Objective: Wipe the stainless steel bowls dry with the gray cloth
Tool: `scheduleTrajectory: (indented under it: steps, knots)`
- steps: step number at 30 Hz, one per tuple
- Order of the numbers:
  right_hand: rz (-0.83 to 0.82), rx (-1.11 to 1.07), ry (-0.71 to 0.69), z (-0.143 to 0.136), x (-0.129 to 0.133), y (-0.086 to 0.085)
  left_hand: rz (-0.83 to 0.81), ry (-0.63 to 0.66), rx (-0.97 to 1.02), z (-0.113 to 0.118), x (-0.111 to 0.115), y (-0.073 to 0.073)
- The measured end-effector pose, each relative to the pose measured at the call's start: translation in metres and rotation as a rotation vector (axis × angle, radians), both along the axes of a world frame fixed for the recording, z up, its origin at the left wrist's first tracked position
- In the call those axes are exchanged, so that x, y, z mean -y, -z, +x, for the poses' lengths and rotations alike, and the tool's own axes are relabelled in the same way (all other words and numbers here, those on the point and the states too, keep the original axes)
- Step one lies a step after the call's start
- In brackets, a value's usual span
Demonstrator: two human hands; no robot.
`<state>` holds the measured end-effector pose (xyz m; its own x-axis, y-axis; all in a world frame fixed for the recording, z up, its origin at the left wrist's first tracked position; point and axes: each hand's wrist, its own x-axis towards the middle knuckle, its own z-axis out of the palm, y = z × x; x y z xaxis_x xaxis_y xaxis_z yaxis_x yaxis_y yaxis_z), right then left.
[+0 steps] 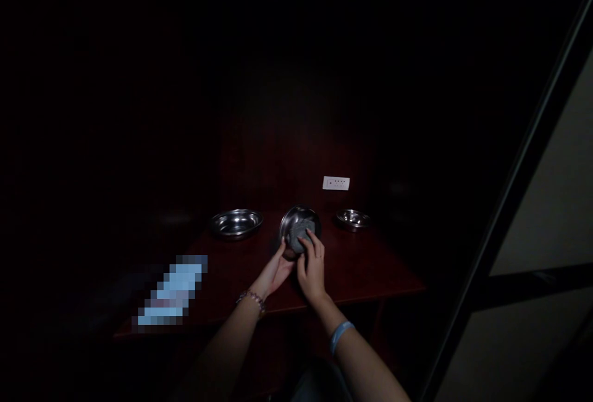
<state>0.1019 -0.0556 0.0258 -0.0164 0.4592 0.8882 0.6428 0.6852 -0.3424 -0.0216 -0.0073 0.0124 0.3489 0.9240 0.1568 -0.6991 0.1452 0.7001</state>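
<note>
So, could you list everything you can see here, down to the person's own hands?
Held bowl: 1, silver, tilted in the left hand
Grey cloth: 1, grey, against the bowl's inside, under the right fingers
Wide dish: 1, silver, table's far left
Small bowl: 1, silver, table's far right
Table: 1, dark red, below the hands
Pixelated patch: 1, mostly light blue, table's left; contents unreadable
Socket plate: 1, white, back wall
Back wall: 1, dark red, behind the table
Beaded bracelet: 1, mixed colours, left wrist
Wristband: 1, blue, right forearm
Left hand: 1, bare, on the held bowl
Right hand: 1, bare, on the cloth
</note>
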Motion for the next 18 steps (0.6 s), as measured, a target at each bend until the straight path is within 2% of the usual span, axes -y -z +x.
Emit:
scheduleTrajectory:
  steps: [2,4,6,9,12,14,16,18]
  knots:
    - [0.027,0.247,-0.01,0.001,0.006,-0.006,-0.023,-0.078,-0.043,0.001,-0.002,0.005]
    - [0.052,0.423,0.036,0.004,0.009,-0.014,-0.054,-0.119,-0.08,0.002,-0.003,0.008]
    - [0.069,0.486,0.118,0.01,0.008,-0.024,-0.055,-0.095,-0.071,0.004,-0.002,0.007]
    - [0.072,0.51,0.187,0.022,0.001,-0.045,-0.02,0.038,-0.024,0.005,0.002,0.003]
    - [0.062,0.46,0.184,0.034,-0.005,-0.067,0.024,0.173,-0.018,0.006,0.005,0.0]
    - [0.036,0.375,0.17,0.043,-0.009,-0.077,0.041,0.209,-0.022,0.006,0.006,-0.001]
    - [0.0,0.232,0.187,0.051,-0.013,-0.08,0.035,0.231,-0.027,0.006,0.008,-0.002]
    - [-0.045,0.06,0.223,0.057,-0.019,-0.076,0.026,0.253,-0.041,0.007,0.011,-0.003]
